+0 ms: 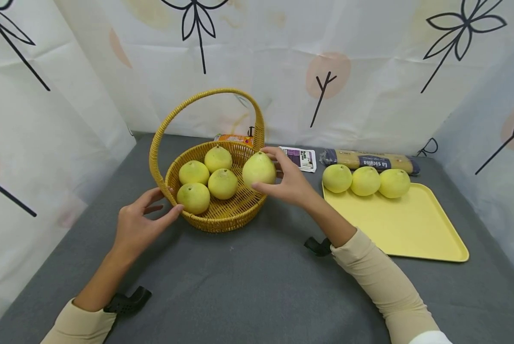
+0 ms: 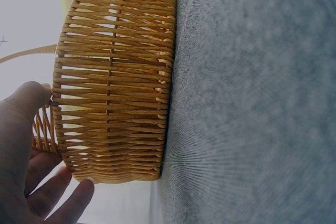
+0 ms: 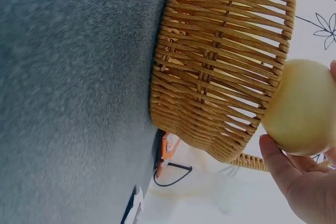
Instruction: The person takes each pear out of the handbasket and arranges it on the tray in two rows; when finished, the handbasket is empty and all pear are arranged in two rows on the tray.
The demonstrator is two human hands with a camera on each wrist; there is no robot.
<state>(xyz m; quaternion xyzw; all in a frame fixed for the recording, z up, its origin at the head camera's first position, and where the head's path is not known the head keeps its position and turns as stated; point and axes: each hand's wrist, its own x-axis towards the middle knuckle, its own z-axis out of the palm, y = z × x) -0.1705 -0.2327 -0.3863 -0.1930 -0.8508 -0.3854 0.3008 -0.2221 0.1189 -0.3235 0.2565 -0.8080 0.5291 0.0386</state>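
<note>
A yellow wicker basket (image 1: 222, 224) with a tall arched handle stands on the grey cloth, several yellow-green pomelos (image 1: 222, 184) inside it on the left. My left hand (image 1: 142, 220) grips the basket's left rim near the foot of the handle, the thumb on the rim in the left wrist view (image 2: 29, 98). At the right rim, my right hand (image 1: 289, 179) holds another pomelo (image 1: 258, 170) between thumb and fingers. That pomelo (image 3: 302, 108) is level with the basket's top edge in the right wrist view; whether it touches the rim I cannot tell.
To the right lies a yellow tray (image 1: 403, 231) with three pomelos (image 1: 366, 181) in a row at its back edge. Behind it is a long la sicilia packet (image 1: 377, 160). A purple-and-white packet (image 1: 300, 158) and an orange packet (image 1: 235, 139) lie near the patterned curtain (image 1: 283, 95).
</note>
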